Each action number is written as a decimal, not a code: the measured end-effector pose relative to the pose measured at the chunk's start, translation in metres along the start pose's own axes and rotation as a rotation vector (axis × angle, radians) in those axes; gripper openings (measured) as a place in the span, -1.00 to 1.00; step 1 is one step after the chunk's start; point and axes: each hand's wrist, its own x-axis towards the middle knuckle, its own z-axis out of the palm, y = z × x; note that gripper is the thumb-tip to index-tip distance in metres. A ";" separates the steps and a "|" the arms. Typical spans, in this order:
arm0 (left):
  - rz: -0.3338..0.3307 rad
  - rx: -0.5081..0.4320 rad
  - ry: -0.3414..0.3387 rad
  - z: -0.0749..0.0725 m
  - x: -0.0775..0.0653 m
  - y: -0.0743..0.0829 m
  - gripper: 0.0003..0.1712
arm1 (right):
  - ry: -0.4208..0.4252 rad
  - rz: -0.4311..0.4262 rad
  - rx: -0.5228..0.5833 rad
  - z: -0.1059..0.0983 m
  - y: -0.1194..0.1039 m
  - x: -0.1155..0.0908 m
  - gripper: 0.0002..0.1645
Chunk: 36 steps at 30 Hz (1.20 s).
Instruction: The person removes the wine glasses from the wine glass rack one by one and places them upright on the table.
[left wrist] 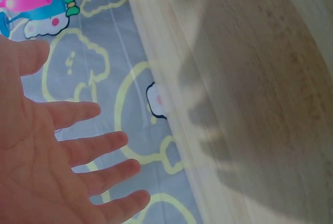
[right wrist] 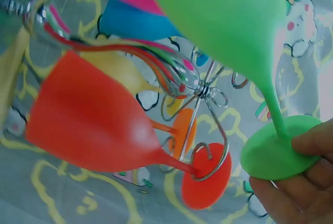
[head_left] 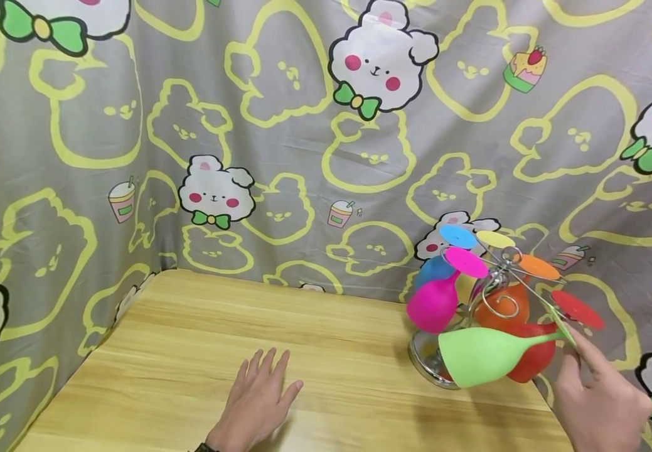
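A green wine glass [head_left: 479, 356] is pinched by its round foot in my right hand [head_left: 602, 395]; its bowl points left and tilts down. Just behind it stands a chrome wine glass rack [head_left: 433, 364] with curled wire hooks. Other glasses hang upside down from the rack: a magenta glass [head_left: 433, 306], a blue glass [head_left: 435, 269], an orange glass [head_left: 506, 307] and a red glass [right wrist: 93, 120]. In the right wrist view, the green glass stays apart from the red one. My left hand [head_left: 260, 395] is spread over the table, fingers straight, holding nothing.
The wooden table [head_left: 235, 314] meets a grey patterned curtain [head_left: 292, 157] at its back and left edges. The rack stands near the table's right side. A dark band [head_left: 206, 447] circles my left wrist.
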 end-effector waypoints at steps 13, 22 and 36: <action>0.036 -0.030 0.030 0.000 -0.002 0.002 -0.22 | -0.483 0.634 0.246 0.029 0.033 -0.062 -0.66; 0.012 -0.138 0.008 0.002 -0.002 0.008 -0.27 | -0.749 0.922 0.880 0.081 -0.009 -0.134 -0.65; 0.095 -0.848 0.073 0.013 0.005 0.031 -0.37 | -1.033 0.937 1.238 0.117 -0.100 -0.184 -0.45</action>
